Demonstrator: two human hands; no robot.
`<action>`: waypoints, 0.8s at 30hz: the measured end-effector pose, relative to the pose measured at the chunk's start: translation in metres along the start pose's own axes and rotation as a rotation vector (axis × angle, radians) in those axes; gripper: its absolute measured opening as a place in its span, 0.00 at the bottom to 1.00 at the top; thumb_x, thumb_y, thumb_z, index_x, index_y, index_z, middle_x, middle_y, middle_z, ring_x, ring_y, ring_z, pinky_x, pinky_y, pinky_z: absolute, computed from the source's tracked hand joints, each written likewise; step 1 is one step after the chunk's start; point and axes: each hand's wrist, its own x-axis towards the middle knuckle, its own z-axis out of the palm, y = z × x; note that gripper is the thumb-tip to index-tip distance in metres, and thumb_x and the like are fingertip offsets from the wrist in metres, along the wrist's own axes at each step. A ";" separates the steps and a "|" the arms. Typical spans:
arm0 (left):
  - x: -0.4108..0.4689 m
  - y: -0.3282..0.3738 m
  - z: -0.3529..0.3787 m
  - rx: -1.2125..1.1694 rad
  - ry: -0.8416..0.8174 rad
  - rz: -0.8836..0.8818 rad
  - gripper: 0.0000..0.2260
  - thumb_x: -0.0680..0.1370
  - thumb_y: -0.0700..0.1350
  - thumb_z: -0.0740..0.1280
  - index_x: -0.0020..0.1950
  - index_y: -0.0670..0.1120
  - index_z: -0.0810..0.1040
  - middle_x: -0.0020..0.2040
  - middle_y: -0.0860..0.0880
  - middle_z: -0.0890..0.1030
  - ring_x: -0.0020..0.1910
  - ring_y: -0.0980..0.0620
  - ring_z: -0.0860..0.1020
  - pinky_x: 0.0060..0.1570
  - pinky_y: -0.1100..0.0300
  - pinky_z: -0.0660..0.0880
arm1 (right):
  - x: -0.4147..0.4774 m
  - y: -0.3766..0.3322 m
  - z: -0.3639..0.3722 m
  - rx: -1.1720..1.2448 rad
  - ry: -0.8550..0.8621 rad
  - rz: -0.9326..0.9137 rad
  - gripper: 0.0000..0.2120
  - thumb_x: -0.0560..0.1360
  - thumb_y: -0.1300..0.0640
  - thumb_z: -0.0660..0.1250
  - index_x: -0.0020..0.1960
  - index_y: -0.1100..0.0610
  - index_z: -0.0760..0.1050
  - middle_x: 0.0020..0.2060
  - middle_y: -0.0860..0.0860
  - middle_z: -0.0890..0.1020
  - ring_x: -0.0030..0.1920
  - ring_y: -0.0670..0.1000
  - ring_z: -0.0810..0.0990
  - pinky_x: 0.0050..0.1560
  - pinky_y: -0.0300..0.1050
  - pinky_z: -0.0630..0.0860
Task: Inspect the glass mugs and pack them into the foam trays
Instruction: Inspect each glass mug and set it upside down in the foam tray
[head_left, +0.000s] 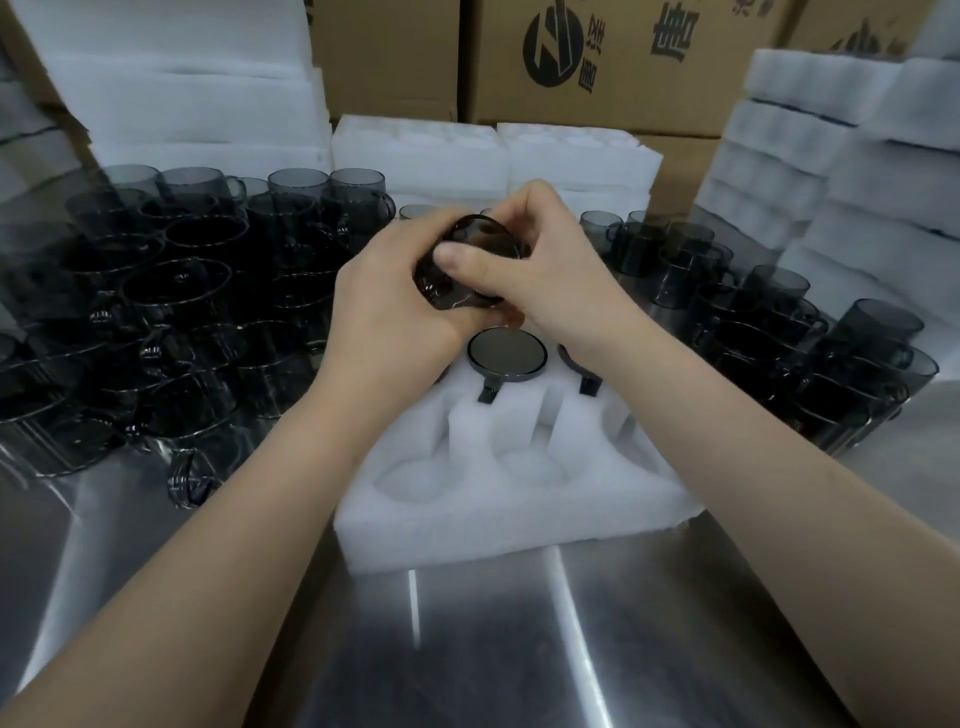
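Observation:
Both hands hold one smoky dark glass mug (475, 244) tilted on its side above the far end of a white foam tray (498, 514). My left hand (395, 306) grips its body from the left and below. My right hand (550, 265) grips it from the right, thumb laid across the glass. In the tray, two mugs sit upside down in the far pockets: one shows its round base (506, 354), the other (584, 371) is mostly hidden under my right wrist. The near pockets hold nothing.
Several dark mugs crowd the steel table (467, 649) on the left (171, 301) and more stand on the right (769, 322). Foam trays are stacked behind (493, 156) and at the right (841, 171). Cardboard boxes (597, 57) line the back.

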 end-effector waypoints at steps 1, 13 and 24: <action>0.000 0.000 0.001 0.017 -0.006 0.007 0.24 0.63 0.47 0.79 0.57 0.54 0.80 0.50 0.57 0.81 0.54 0.55 0.77 0.56 0.61 0.74 | 0.000 0.000 0.002 -0.057 0.048 -0.023 0.19 0.69 0.48 0.77 0.44 0.53 0.67 0.39 0.51 0.76 0.36 0.46 0.76 0.28 0.36 0.70; -0.001 -0.005 0.001 -0.269 0.089 -0.032 0.26 0.62 0.48 0.77 0.53 0.56 0.67 0.56 0.55 0.78 0.57 0.56 0.79 0.59 0.50 0.77 | 0.008 0.000 -0.012 0.254 -0.150 0.224 0.20 0.83 0.46 0.54 0.58 0.60 0.77 0.41 0.51 0.81 0.33 0.49 0.77 0.35 0.44 0.75; 0.003 -0.010 -0.001 -0.160 0.005 -0.052 0.26 0.63 0.41 0.77 0.58 0.53 0.76 0.54 0.55 0.80 0.54 0.59 0.79 0.58 0.61 0.76 | 0.003 0.002 -0.017 0.167 -0.140 -0.071 0.14 0.69 0.58 0.73 0.54 0.55 0.77 0.46 0.49 0.81 0.48 0.46 0.80 0.49 0.40 0.75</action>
